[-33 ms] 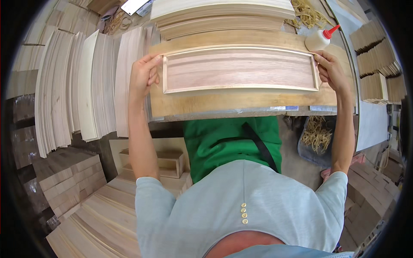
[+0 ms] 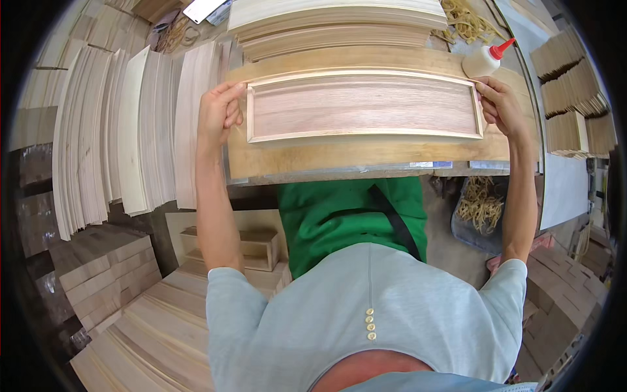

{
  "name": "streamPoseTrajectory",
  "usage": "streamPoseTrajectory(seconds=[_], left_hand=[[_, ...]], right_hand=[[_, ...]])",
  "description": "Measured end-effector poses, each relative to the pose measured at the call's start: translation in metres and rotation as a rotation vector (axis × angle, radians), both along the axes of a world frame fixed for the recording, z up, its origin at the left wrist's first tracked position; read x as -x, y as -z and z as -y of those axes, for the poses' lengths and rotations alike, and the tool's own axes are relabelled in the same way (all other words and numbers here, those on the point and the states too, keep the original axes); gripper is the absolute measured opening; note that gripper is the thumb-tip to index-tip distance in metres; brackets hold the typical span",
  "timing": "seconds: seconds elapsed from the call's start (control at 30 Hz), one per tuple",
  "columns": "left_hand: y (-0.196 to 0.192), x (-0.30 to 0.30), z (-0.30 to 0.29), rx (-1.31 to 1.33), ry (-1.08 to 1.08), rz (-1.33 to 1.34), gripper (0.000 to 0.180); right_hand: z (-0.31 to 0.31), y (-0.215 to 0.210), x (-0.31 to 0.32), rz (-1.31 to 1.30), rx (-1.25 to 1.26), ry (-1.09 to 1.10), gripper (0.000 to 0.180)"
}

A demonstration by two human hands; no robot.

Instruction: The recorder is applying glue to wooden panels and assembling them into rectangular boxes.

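A long, shallow wooden frame (image 2: 362,136) with a thin panel (image 2: 362,104) inside it lies across a wooden board (image 2: 392,153) on the bench. My left hand (image 2: 221,112) is closed at the frame's far left corner, thumb and forefinger pinching the edge and the other fingers curled in. At the far right corner my right hand (image 2: 501,108) pinches in the same way. Thin strands seem to hang by the curled fingers, too fine to make out. Just beyond my right hand stands a white squeeze bottle (image 2: 482,62) with a red nozzle.
Stacked wooden boards (image 2: 339,36) lie behind the frame, and upright thin boards (image 2: 117,130) crowd the left. Tan rubber bands (image 2: 469,23) sit at the back right; more bands (image 2: 482,206) fill a dark container below the bench. Wood stacks (image 2: 565,85) stand at the right.
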State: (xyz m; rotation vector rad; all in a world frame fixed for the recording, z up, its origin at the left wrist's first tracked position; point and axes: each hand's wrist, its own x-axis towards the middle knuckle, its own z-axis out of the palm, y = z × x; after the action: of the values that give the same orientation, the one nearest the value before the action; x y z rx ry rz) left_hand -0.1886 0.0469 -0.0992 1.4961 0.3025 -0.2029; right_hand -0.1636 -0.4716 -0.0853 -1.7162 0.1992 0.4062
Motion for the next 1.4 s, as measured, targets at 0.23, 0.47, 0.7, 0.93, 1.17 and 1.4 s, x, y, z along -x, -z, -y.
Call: streamPoseTrajectory(seconds=[0.23,0.47,0.7,0.93,1.17,1.4], left_hand=[[0.031,-0.014,-0.013,0.292,-0.007,-0.032,0.008],[0.045,-0.009,-0.025,0.470,0.043,-0.026,0.012],[0.009,-0.005,-0.006,-0.529,0.170,0.025,0.031],[0.067,0.008,-0.008,-0.439,-0.084,0.346,0.032],[0.055,-0.012,0.036,-0.411,-0.289,0.371,0.030],[0.019,0.019,0.038,-0.130,-0.200,0.339,0.030]], right_hand=[[0.015,0.023,-0.013,-0.043,-0.259,-0.045,0.019],[0.020,0.035,-0.009,0.001,-0.182,-0.115,0.033],[0.022,0.023,0.011,0.115,0.054,-0.106,0.048],[0.006,0.050,0.010,0.188,0.088,0.144,0.044],[0.046,0.107,-0.027,0.266,0.107,0.109,0.052],[0.028,0.090,-0.004,0.447,0.215,0.160,0.052]])
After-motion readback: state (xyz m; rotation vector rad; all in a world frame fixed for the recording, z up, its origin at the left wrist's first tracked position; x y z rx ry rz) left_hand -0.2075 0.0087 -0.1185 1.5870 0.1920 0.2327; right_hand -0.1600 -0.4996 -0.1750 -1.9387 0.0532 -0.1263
